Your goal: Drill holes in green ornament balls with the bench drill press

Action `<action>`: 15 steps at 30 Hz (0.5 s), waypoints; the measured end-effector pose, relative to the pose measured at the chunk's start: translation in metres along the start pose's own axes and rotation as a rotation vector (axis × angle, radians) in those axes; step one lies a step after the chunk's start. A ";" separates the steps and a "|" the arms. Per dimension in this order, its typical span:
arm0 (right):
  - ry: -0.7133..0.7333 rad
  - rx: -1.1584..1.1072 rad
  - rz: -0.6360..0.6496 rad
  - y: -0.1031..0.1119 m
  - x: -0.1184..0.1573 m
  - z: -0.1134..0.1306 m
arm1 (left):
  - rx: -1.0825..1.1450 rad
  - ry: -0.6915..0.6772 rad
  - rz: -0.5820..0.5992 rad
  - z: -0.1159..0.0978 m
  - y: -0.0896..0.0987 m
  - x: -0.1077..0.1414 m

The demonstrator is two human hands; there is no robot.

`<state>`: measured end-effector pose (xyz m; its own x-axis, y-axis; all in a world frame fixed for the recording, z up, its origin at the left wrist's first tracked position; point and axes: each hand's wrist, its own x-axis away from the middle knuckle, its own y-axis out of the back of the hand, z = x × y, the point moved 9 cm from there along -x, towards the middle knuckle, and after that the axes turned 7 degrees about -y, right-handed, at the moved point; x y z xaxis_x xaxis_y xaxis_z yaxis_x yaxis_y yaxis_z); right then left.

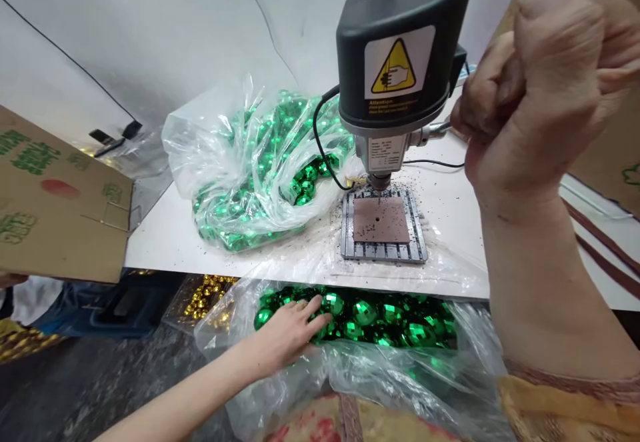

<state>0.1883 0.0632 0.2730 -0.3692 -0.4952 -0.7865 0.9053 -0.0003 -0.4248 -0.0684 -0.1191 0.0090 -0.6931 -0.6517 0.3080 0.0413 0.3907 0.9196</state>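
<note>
My right hand [545, 82] is raised at the right, closed in a fist around the feed lever [439, 129] of a drill press [400, 35]. Low in the middle, my left hand [293, 332] reaches over shiny green faceted balls [365, 312] in a clear plastic bag [360, 369]. Its fingers are apart and rest on the balls; some fingertips are hidden among them. Below the drill chuck [379, 182] lies a brown square board [381, 219] with a dark hole, on the slotted metal base [350, 250]. Dark chips are scattered over both.
A second plastic bag of green balls [240, 215] stands on the white table [455, 249], left of the drill press. A cardboard box [65, 209] is at the left, another cardboard piece [600, 142] at the right. Gold balls [207, 295] sit below the table. A black cable [316, 132] loops beside the drill.
</note>
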 end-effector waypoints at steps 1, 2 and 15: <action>-0.011 0.009 -0.003 0.000 0.000 0.000 | 0.034 -0.029 -0.061 0.000 0.019 -0.004; -0.013 0.008 -0.009 0.001 0.000 0.000 | 0.077 -0.066 -0.144 0.002 0.042 -0.010; -0.025 0.000 -0.061 0.004 0.002 -0.001 | 0.124 0.548 -0.664 0.201 0.181 -0.149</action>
<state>0.1908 0.0630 0.2694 -0.4179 -0.5160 -0.7478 0.8816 -0.0313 -0.4710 -0.1025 0.1792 0.0811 -0.1008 -0.9786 -0.1795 -0.3495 -0.1341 0.9273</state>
